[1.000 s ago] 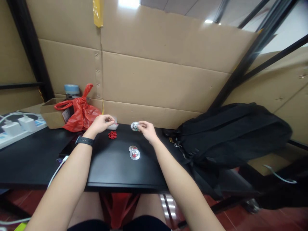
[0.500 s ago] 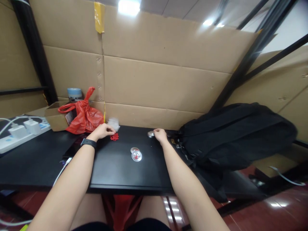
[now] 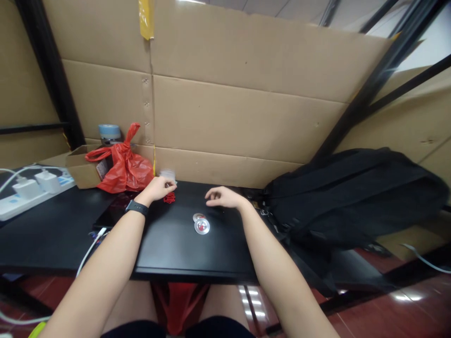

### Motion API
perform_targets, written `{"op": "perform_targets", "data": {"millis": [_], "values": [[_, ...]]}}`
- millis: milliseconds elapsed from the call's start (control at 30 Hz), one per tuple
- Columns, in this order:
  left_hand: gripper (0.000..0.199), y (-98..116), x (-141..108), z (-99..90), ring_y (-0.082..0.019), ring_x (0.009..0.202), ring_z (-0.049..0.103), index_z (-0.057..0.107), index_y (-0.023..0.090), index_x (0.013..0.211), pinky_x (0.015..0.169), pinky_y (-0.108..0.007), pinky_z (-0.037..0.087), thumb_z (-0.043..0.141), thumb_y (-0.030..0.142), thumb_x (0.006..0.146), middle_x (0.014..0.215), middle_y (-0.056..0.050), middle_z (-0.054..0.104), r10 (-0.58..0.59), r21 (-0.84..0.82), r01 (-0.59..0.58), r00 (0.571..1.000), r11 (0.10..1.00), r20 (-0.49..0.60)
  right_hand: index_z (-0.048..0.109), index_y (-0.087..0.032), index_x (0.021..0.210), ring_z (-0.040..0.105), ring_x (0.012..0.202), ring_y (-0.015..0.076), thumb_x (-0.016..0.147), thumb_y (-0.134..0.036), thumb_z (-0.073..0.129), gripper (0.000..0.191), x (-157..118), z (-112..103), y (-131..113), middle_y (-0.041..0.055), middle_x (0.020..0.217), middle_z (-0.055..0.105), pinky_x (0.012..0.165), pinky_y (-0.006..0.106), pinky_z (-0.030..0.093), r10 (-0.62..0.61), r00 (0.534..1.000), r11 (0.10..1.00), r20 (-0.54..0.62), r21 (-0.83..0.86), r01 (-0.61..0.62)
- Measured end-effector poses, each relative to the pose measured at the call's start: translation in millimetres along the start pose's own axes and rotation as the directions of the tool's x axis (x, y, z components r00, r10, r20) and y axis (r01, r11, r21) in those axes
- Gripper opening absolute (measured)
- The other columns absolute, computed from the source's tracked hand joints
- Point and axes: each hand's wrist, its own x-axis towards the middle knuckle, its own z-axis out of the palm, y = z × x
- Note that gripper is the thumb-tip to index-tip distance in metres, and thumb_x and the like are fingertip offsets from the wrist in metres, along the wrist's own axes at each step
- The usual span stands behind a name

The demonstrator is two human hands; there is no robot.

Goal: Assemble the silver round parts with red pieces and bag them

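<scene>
My left hand (image 3: 161,188), with a dark watch band (image 3: 137,207) at the wrist, has its fingertips pinched together. What they hold, if anything, I cannot make out. Just below the fingers lies a small heap of red loops (image 3: 169,197), and a clear plastic bag (image 3: 168,175) is behind them. Over the desk to the right, my right hand (image 3: 223,197) is open, thumb and fingers apart, with nothing visible between them. Nearer me, a shiny round metal disc (image 3: 202,226) with a red centre partly overlaps a second disc (image 3: 198,217).
On the black desk (image 3: 169,249), a red plastic bag (image 3: 128,166) and a cardboard box (image 3: 81,166) stand at the back left, near a power strip (image 3: 38,192). A dark tablet-like slab (image 3: 112,213) lies by my left forearm. A black backpack (image 3: 352,197) fills the right side.
My right hand has moved left and its fingers have parted. The small metal pieces that were at its fingertips are no longer visible. My left hand has shifted slightly right.
</scene>
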Motion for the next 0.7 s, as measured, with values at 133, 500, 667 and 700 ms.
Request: {"op": "perform_targets", "data": {"millis": [133,500,667,700], "values": [[0.027,17.0,3.6,5.7,-0.018,0.076,0.068,0.077,0.018,0.088,0.071,-0.025,0.048,0.057,0.037,0.084,0.083,-0.004,0.077,0.068,0.034,-0.068,0.998,0.997,-0.010,0.077,-0.017,0.094,0.054,0.065,0.0105,0.061,-0.046,0.087,0.046,-5.5,12.2,-34.9,-0.0027,0.071,0.063,0.061,0.021,0.041,-0.244,0.836,0.969,0.491,0.160,0.188],[0.025,56.9,-0.9,16.0,-0.018,0.071,0.066,0.074,0.017,0.086,0.067,-0.026,0.048,0.056,0.035,0.086,0.079,-0.005,0.074,0.146,-0.107,-0.145,0.989,0.984,0.006,0.068,-0.017,0.062,0.061,0.064,0.0148,0.081,-0.029,0.059,0.024,3.0,25.0,-41.9,0.0003,0.062,0.066,0.064,0.025,0.046,-0.025,0.994,0.973,-0.104,0.225,0.048],[0.026,67.0,-1.6,31.3,-0.018,0.077,0.068,0.072,0.016,0.097,0.070,-0.026,0.051,0.063,0.037,0.085,0.088,-0.007,0.076,0.197,-0.269,-0.174,0.979,0.947,0.061,0.062,-0.017,0.072,0.066,0.070,0.0163,0.080,-0.048,0.069,0.032,9.1,39.5,-45.3,0.0016,0.071,0.068,0.070,0.029,0.054,0.056,0.990,0.713,-0.126,0.699,0.049],[0.026,67.7,-1.5,33.6,-0.018,0.078,0.069,0.071,0.016,0.097,0.070,-0.026,0.051,0.063,0.037,0.085,0.089,-0.007,0.076,0.193,-0.273,-0.171,0.980,0.947,0.054,0.061,-0.018,0.074,0.067,0.072,0.0163,0.077,-0.051,0.073,0.036,8.0,41.3,-47.3,0.0015,0.073,0.068,0.071,0.030,0.055,0.041,0.993,0.660,-0.107,0.749,0.053]]}}
